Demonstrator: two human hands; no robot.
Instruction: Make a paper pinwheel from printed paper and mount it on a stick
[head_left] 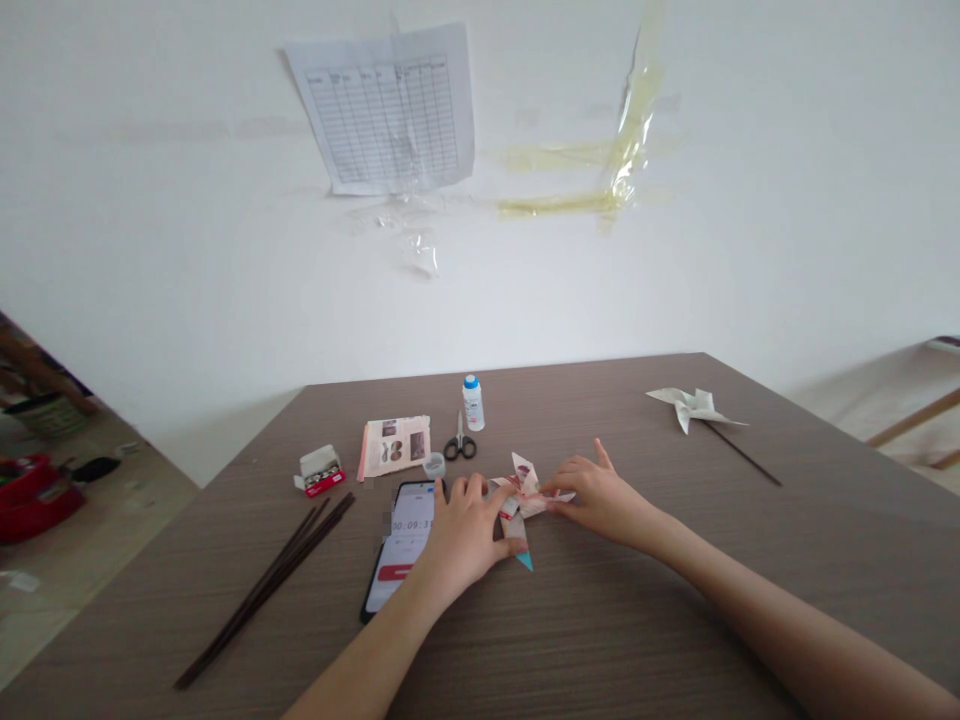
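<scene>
Currently I have both hands in view from my station, working on a paper pinwheel [525,506], which sits on the brown table [637,620] just to the right of the phone [386,573], my landmark. I see the left hand [466,528] reaching across the phone's right edge, its thumb and forefinger well apart: the thumb touches the pinwheel's lower, blue-tipped blade and the forefinger its left side, so it presses the paper with a wide spread. Farther right of the phone, the right hand [600,495] has thumb and forefinger nearly together on the right-hand blade, pinching it, with one other finger sticking up. Touching or very near the phone's far right corner I make out a small, pale, translucent ring [434,464]; beyond it stand dark-handled scissors [460,447] and a white bottle [473,407] with a blue cap. Just beyond the phone lies a stack of printed paper [397,445]. Left of the phone I have dark sticks [270,585] in a loose bundle and an open red-and-white box [321,470]. Well to the phone's right, a white pinwheel [696,407] lies on its stick.
</scene>
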